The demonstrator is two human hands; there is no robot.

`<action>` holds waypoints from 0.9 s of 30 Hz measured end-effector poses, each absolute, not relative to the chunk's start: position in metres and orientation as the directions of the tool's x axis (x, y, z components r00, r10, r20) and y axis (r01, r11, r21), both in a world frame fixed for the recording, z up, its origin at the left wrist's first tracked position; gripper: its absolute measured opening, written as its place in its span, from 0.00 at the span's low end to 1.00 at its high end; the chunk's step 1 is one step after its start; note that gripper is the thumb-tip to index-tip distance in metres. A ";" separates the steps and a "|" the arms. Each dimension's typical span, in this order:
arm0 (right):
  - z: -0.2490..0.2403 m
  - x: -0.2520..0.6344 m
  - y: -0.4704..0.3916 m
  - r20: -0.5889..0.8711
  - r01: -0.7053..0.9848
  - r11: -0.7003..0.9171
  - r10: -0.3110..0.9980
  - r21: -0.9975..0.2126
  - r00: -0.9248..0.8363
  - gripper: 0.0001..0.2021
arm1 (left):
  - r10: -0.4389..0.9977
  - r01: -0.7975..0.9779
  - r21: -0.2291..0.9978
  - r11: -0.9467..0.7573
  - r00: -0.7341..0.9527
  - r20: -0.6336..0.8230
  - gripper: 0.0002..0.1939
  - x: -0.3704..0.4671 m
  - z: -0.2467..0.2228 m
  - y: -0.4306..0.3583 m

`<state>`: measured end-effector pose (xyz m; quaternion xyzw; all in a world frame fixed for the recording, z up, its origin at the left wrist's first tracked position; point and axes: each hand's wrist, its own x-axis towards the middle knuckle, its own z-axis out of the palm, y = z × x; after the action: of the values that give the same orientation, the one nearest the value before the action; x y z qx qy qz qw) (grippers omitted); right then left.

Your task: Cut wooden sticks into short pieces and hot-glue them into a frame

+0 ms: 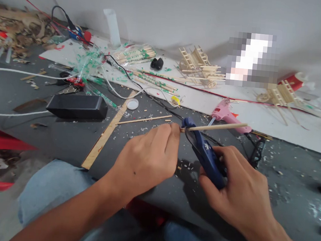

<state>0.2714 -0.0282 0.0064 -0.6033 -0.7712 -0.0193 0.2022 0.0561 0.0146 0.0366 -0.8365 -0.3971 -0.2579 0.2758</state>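
My left hand is closed on one end of a thin wooden stick, which sticks out to the right. In my right hand is a blue-handled cutter, its fingers wrapped round the handles. The cutter's jaws sit around the stick, close beside my left fingertips. Whether the blades have gone into the wood I cannot tell. Behind the cutter a pink glue gun lies on the grey table. Another thin stick lies to the left of my hands.
A flat wooden strip and a black box lie on the left. Small stick-built models and wrapped chopsticks stand along the white board at the back. Cables cross the middle; scraps are scattered about.
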 end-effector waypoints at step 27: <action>0.015 0.273 -0.013 0.218 0.808 0.285 0.956 -0.516 -0.198 0.01 | 0.826 0.609 0.558 -0.564 0.426 0.369 0.10 0.052 0.045 0.026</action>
<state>0.2729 -0.0130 0.0154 -0.5800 -0.7601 0.1453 0.2544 0.0524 0.0260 0.0453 -0.8265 -0.4340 -0.3141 -0.1728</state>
